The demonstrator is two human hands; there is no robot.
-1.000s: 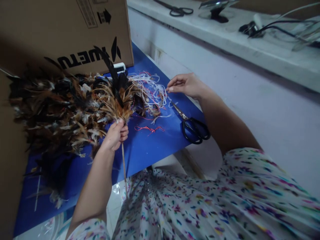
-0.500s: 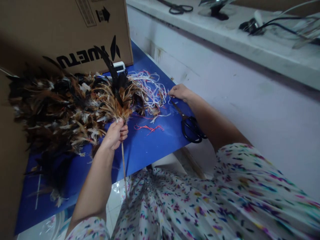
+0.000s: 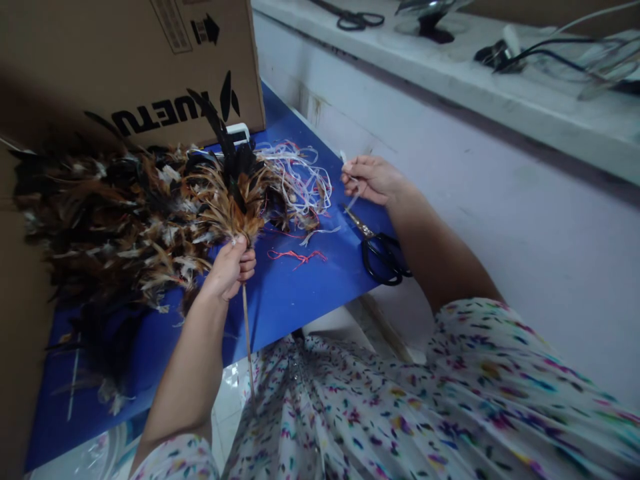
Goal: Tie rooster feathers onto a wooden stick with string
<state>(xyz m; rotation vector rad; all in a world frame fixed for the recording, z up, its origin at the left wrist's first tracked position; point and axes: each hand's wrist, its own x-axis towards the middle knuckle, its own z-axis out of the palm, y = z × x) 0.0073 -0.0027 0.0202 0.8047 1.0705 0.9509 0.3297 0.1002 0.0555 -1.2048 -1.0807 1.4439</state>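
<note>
My left hand (image 3: 231, 268) is closed round the base of a feather duster (image 3: 240, 197), whose brown and black feathers point away from me. Its thin wooden stick (image 3: 247, 333) runs down from my fist past the table edge. Over to the right, my right hand (image 3: 369, 179) pinches a short whitish strip (image 3: 353, 197), one end hanging below the fingers. Just under that hand lie black-handled scissors (image 3: 381, 257) at the table's right edge. A tangle of white and red strings (image 3: 303, 180) sits between the hands, and a red thread bundle (image 3: 299, 256) lies nearer to me.
Brown and black feathers (image 3: 115, 220) cover the left of the blue table (image 3: 295, 300). Behind them stands a large cardboard box (image 3: 140, 53), with a small white device (image 3: 238, 133) at its foot. Along the wall runs a ledge (image 3: 415, 60) bearing more scissors (image 3: 357, 20) and cables (image 3: 540, 50).
My right hand has risen slightly from the table, turned, and brought up the whitish strip. The left hand stays in place on the feather duster.
</note>
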